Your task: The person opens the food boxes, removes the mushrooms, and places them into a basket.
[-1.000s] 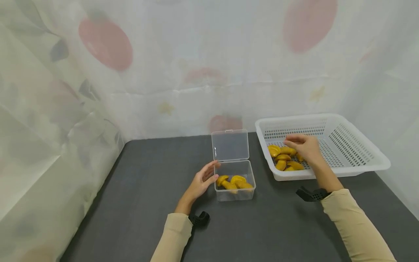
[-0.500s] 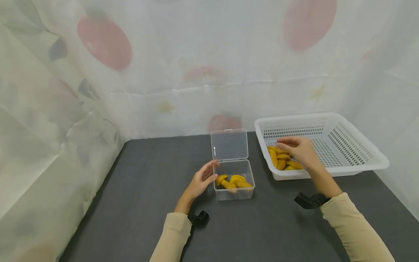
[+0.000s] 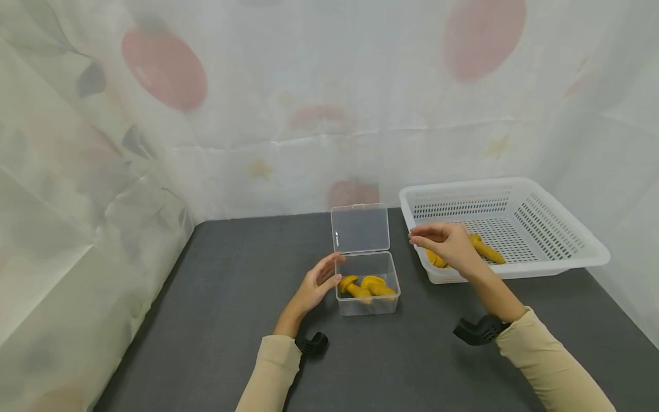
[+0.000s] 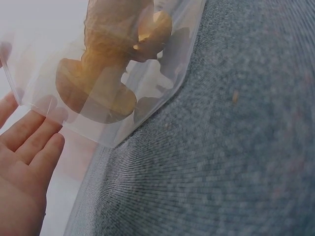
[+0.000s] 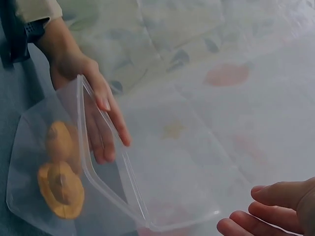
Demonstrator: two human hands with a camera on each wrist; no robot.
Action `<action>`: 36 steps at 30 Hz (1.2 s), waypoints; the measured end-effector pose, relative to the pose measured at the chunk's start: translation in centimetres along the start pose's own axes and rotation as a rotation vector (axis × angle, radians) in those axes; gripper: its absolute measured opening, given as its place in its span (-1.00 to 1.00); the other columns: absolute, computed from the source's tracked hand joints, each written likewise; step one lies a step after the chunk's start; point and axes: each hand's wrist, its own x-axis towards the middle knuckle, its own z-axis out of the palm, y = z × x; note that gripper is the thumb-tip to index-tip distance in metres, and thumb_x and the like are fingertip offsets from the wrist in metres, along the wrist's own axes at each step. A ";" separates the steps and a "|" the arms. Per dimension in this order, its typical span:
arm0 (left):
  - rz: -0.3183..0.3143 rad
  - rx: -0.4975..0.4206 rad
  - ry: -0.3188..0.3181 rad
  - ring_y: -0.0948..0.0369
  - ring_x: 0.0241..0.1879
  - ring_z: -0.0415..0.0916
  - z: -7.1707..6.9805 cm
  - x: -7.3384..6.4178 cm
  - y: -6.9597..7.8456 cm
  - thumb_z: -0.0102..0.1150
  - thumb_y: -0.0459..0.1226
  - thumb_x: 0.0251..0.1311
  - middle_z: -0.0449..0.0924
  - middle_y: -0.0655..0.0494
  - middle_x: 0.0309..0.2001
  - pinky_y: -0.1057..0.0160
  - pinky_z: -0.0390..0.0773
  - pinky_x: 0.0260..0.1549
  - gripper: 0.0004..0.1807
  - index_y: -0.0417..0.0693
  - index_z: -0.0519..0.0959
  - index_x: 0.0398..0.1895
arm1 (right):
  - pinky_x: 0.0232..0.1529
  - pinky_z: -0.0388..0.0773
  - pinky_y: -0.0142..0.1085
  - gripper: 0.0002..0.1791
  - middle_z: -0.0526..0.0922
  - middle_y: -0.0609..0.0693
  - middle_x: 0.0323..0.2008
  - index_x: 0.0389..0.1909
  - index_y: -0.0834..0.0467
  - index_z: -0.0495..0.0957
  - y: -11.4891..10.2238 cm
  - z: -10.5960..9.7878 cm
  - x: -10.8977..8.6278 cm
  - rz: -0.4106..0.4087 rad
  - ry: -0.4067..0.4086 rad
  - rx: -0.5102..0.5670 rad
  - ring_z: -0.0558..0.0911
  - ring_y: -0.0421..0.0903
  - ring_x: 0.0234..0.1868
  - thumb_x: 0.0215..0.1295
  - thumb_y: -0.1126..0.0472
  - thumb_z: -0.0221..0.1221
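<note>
A clear plastic box (image 3: 369,308) stands near the middle of the table, its hinged lid (image 3: 360,228) tipped up at the back. Yellow mushrooms (image 3: 355,287) lie inside. My left hand (image 3: 312,289) rests against the box's left side, fingers fairly straight, as the left wrist view also shows. Over the left rim of the white basket (image 3: 556,266) hovers my right hand (image 3: 445,246), fingers loosely bent. Nothing shows between its thumb and fingertips in the right wrist view. A mushroom (image 3: 486,250) lies in the basket beyond that hand; others (image 3: 435,258) are partly hidden under it.
The dark table (image 3: 247,320) extends in front and to the left. Behind it hangs a pale printed curtain (image 3: 288,114), and another stretch of curtain (image 3: 67,229) runs down the left side. The basket's slotted walls stand at the back right.
My right hand has moved left across the basket to its left rim, uncovering a mushroom to its right. The left hand and the box have stayed put.
</note>
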 end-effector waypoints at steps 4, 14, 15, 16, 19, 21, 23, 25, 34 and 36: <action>-0.004 0.000 0.001 -0.17 0.41 0.22 0.0 0.0 0.1 -0.01 -0.35 0.40 0.31 -0.30 0.36 -0.14 0.19 0.41 -0.43 -0.20 0.17 0.44 | -0.09 0.58 -0.63 -0.65 0.70 0.32 -0.08 0.02 0.38 0.59 -0.3 1.0 -0.1 -0.006 -0.054 0.013 0.69 -0.46 -0.21 0.32 0.24 0.20; -0.002 0.002 0.001 -0.19 0.41 0.22 0.0 0.1 0.3 -0.02 -0.36 0.39 0.30 -0.31 0.36 -0.15 0.18 0.41 -0.42 -0.26 0.15 0.44 | -0.10 0.60 -0.57 -0.66 0.68 0.36 -0.05 0.01 0.40 0.58 -0.5 3.5 0.1 -0.024 -0.123 0.028 0.66 -0.50 -0.22 0.32 0.25 0.19; 0.000 0.001 0.001 -0.19 0.41 0.22 0.0 0.1 0.3 -0.02 -0.36 0.39 0.30 -0.32 0.36 -0.15 0.18 0.41 -0.42 -0.26 0.15 0.44 | -0.09 0.60 -0.57 -0.66 0.68 0.36 -0.06 0.01 0.40 0.58 -0.5 3.8 0.1 -0.025 -0.130 0.031 0.67 -0.48 -0.22 0.32 0.26 0.19; 0.002 0.001 0.001 -0.19 0.41 0.22 0.0 0.1 0.2 -0.02 -0.36 0.39 0.30 -0.32 0.36 -0.15 0.18 0.41 -0.42 -0.26 0.15 0.44 | -0.10 0.60 -0.56 -0.66 0.69 0.34 -0.06 0.01 0.40 0.58 -0.5 4.0 0.1 -0.026 -0.135 0.026 0.67 -0.48 -0.22 0.32 0.25 0.19; 0.009 0.000 -0.002 -0.19 0.41 0.22 0.0 0.1 0.2 -0.02 -0.37 0.39 0.30 -0.32 0.35 -0.15 0.19 0.41 -0.43 -0.26 0.16 0.44 | -0.12 0.62 -0.53 -0.66 0.70 0.31 -0.08 0.00 0.37 0.59 -0.4 4.6 0.1 -0.030 -0.152 0.010 0.68 -0.46 -0.22 0.31 0.23 0.20; 0.009 0.000 -0.002 -0.19 0.41 0.22 0.0 0.1 0.2 -0.02 -0.37 0.39 0.30 -0.32 0.35 -0.16 0.19 0.41 -0.43 -0.25 0.16 0.44 | -0.13 0.64 -0.50 -0.68 0.71 0.31 -0.09 -0.01 0.36 0.60 -0.4 5.1 0.1 -0.036 -0.161 0.001 0.69 -0.46 -0.24 0.31 0.22 0.21; 0.002 -0.002 -0.001 -0.19 0.41 0.22 0.0 0.1 0.2 -0.02 -0.36 0.39 0.30 -0.31 0.36 -0.16 0.19 0.41 -0.42 -0.25 0.16 0.44 | -0.13 0.66 -0.48 -0.69 0.71 0.32 -0.09 -0.02 0.35 0.61 -0.4 5.5 0.2 -0.043 -0.175 -0.007 0.67 -0.49 -0.25 0.31 0.23 0.20; -0.008 -0.001 0.000 -0.18 0.41 0.22 0.0 0.1 0.3 -0.02 -0.35 0.40 0.31 -0.30 0.36 -0.17 0.19 0.41 -0.42 -0.23 0.15 0.44 | -0.12 0.68 -0.42 -0.70 0.70 0.32 -0.09 -0.03 0.34 0.61 -0.4 6.0 0.2 -0.049 -0.190 -0.008 0.67 -0.49 -0.25 0.31 0.24 0.20; -0.024 0.010 0.009 -0.18 0.41 0.23 0.1 0.2 0.2 -0.02 -0.36 0.40 0.32 -0.29 0.36 -0.19 0.18 0.41 -0.43 -0.20 0.16 0.44 | -0.17 0.71 -0.33 -0.71 0.73 0.27 -0.14 -0.07 0.34 0.64 -0.1 8.2 0.8 -0.120 -0.284 -0.101 0.75 0.02 -0.20 0.29 0.24 0.22; -0.022 0.011 0.009 -0.17 0.41 0.24 0.1 0.2 0.1 -0.03 -0.37 0.40 0.33 -0.28 0.35 -0.19 0.18 0.41 -0.43 -0.18 0.17 0.44 | -0.17 0.70 -0.37 -0.72 0.74 0.26 -0.16 -0.08 0.34 0.64 0.1 8.7 1.0 -0.143 -0.313 -0.129 0.75 0.05 -0.19 0.29 0.23 0.22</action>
